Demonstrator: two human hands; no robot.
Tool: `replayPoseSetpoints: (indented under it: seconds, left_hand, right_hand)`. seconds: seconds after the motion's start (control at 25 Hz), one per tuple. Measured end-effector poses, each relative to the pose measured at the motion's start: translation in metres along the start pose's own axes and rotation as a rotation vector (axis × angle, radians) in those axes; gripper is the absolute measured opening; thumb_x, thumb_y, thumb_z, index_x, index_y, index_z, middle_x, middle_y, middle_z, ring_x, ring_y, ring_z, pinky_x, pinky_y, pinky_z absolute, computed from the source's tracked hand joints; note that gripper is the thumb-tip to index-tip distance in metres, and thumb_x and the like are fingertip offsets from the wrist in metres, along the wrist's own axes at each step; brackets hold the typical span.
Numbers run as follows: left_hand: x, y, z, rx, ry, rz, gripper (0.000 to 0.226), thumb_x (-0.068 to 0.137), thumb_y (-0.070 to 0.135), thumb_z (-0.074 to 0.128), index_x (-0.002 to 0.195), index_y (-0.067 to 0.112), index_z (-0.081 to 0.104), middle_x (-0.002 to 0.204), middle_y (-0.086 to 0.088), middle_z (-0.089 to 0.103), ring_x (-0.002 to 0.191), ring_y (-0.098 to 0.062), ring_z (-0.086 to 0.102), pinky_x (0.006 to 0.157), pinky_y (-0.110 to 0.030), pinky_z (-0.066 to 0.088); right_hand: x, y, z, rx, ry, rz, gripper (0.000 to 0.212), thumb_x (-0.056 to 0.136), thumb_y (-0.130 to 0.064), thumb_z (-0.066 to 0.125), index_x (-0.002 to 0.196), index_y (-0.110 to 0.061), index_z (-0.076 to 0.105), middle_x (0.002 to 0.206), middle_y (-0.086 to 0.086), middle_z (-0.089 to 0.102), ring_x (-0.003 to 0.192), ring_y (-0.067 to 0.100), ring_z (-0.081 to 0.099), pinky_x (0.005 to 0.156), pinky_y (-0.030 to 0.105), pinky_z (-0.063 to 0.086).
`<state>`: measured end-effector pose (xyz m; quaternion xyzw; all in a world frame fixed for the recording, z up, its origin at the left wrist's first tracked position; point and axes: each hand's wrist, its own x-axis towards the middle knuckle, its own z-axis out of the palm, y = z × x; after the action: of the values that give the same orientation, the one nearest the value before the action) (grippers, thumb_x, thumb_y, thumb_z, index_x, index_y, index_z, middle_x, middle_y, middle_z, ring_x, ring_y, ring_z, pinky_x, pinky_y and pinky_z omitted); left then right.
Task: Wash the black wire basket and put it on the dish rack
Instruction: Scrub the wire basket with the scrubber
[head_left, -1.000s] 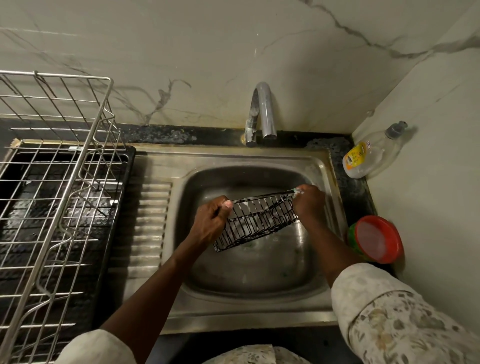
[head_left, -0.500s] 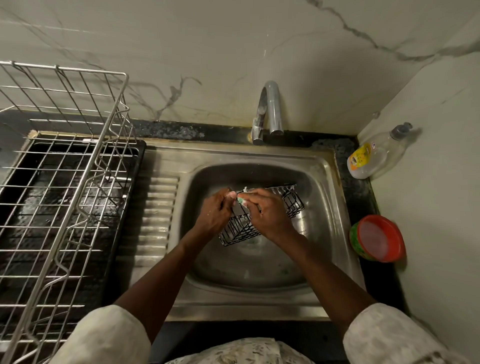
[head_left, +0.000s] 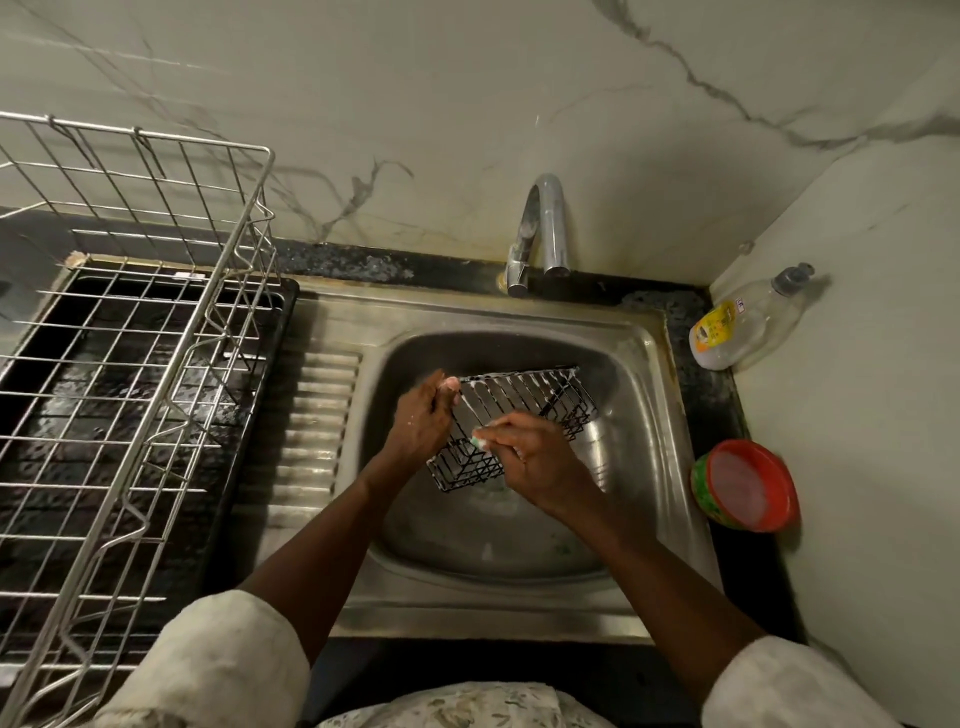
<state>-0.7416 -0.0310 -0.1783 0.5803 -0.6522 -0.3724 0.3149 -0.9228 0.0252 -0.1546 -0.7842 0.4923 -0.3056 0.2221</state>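
Observation:
The black wire basket (head_left: 524, 410) is held tilted over the steel sink (head_left: 639, 364), with white soap foam on its wires. My left hand (head_left: 423, 421) grips its left end near the top corner. My right hand (head_left: 535, 457) pinches a small green-and-white scrubber (head_left: 479, 441) and presses it against the basket's near side. The metal dish rack (head_left: 130, 364) stands at the left over a black tray, with nothing on it.
A chrome tap (head_left: 543, 234) rises behind the sink, with no water seen running. At the right stand a clear soap bottle (head_left: 743, 322) with a yellow label and a round red-lidded tub (head_left: 745, 483). Marble walls close in the back and right.
My right hand went from the basket's far right corner to its left part, then down to its near side with the scrubber. The basket has turned a little in my left hand.

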Motion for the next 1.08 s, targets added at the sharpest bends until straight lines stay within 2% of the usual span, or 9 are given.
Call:
replayPoseSetpoints:
  seconds: [0.12, 0.24, 0.4, 0.48, 0.72, 0.8, 0.92, 1.0, 1.08]
  left_hand:
    - [0.007, -0.009, -0.006, 0.038, 0.053, -0.016, 0.045, 0.106, 0.051, 0.031, 0.081, 0.02, 0.053, 0.067, 0.007, 0.055, 0.06, -0.008, 0.053, 0.059, -0.031, 0.043]
    - [0.008, -0.003, -0.008, 0.04, 0.036, -0.001, 0.042, 0.108, 0.043, 0.036, 0.082, 0.017, 0.055, 0.066, 0.007, 0.054, 0.056, -0.006, 0.051, 0.054, -0.023, 0.04]
    - [0.002, 0.001, -0.003, 0.036, 0.006, -0.004, 0.039, 0.108, 0.041, 0.038, 0.081, 0.017, 0.053, 0.065, 0.007, 0.053, 0.052, -0.003, 0.046, 0.048, -0.015, 0.036]
    - [0.001, 0.002, -0.001, 0.042, -0.006, 0.003, 0.037, 0.108, 0.04, 0.04, 0.08, 0.02, 0.052, 0.065, 0.007, 0.053, 0.052, -0.003, 0.045, 0.048, -0.016, 0.035]
    - [-0.002, -0.002, -0.006, 0.064, 0.028, -0.026, 0.036, 0.107, 0.04, 0.039, 0.078, 0.021, 0.048, 0.067, 0.01, 0.05, 0.058, 0.0, 0.046, 0.052, -0.013, 0.036]
    - [-0.003, -0.008, -0.005, 0.078, 0.035, -0.038, 0.038, 0.106, 0.044, 0.037, 0.079, 0.02, 0.05, 0.065, 0.009, 0.052, 0.057, -0.003, 0.049, 0.054, -0.021, 0.039]
    - [-0.006, -0.009, -0.002, 0.086, 0.051, -0.022, 0.039, 0.105, 0.044, 0.037, 0.08, 0.019, 0.052, 0.065, 0.008, 0.053, 0.058, -0.004, 0.052, 0.056, -0.021, 0.04]
    - [-0.006, -0.009, 0.0, 0.087, 0.041, 0.006, 0.037, 0.106, 0.041, 0.04, 0.08, 0.019, 0.052, 0.066, 0.007, 0.055, 0.06, -0.004, 0.053, 0.056, -0.016, 0.038]
    - [-0.005, -0.01, 0.002, 0.079, 0.022, 0.019, 0.037, 0.106, 0.041, 0.042, 0.082, 0.016, 0.054, 0.069, 0.002, 0.058, 0.062, -0.013, 0.056, 0.058, -0.027, 0.043]
  right_hand:
    - [0.012, -0.004, 0.002, -0.009, 0.04, 0.014, 0.019, 0.095, -0.003, 0.06, 0.106, -0.005, 0.075, 0.093, 0.008, 0.071, 0.082, 0.018, 0.065, 0.074, 0.037, 0.056]
    - [0.021, -0.008, -0.001, 0.01, 0.189, 0.127, 0.018, 0.096, -0.003, 0.059, 0.105, -0.005, 0.075, 0.095, 0.008, 0.074, 0.085, 0.016, 0.068, 0.077, 0.035, 0.058]
    - [0.043, -0.001, -0.01, 0.061, 0.362, 0.269, 0.016, 0.094, -0.006, 0.064, 0.105, -0.007, 0.076, 0.1, 0.004, 0.076, 0.091, 0.007, 0.069, 0.084, 0.019, 0.056]
    - [0.051, -0.001, -0.009, 0.067, 0.265, 0.242, 0.017, 0.092, -0.005, 0.067, 0.106, -0.008, 0.077, 0.102, 0.004, 0.075, 0.092, 0.007, 0.068, 0.085, 0.017, 0.054]
    - [0.043, 0.002, -0.012, -0.037, -0.135, 0.234, 0.019, 0.092, -0.013, 0.068, 0.108, -0.016, 0.077, 0.107, 0.001, 0.075, 0.094, 0.007, 0.066, 0.09, 0.028, 0.055]
    - [0.032, 0.0, -0.019, -0.011, -0.202, 0.234, 0.016, 0.091, -0.014, 0.069, 0.104, -0.016, 0.079, 0.106, 0.002, 0.075, 0.092, 0.004, 0.066, 0.088, 0.026, 0.055]
    - [0.028, -0.007, -0.018, 0.02, -0.193, 0.309, 0.013, 0.088, -0.013, 0.072, 0.099, -0.013, 0.08, 0.109, 0.004, 0.076, 0.093, 0.002, 0.067, 0.089, 0.026, 0.055]
    - [0.041, -0.014, -0.013, 0.021, -0.116, 0.356, 0.01, 0.088, -0.011, 0.072, 0.093, -0.014, 0.08, 0.098, 0.001, 0.078, 0.083, 0.004, 0.071, 0.082, 0.027, 0.059]
    - [0.056, -0.02, -0.01, 0.028, -0.051, 0.42, 0.009, 0.088, -0.011, 0.073, 0.09, -0.016, 0.08, 0.089, -0.002, 0.077, 0.074, 0.005, 0.07, 0.073, 0.023, 0.058]
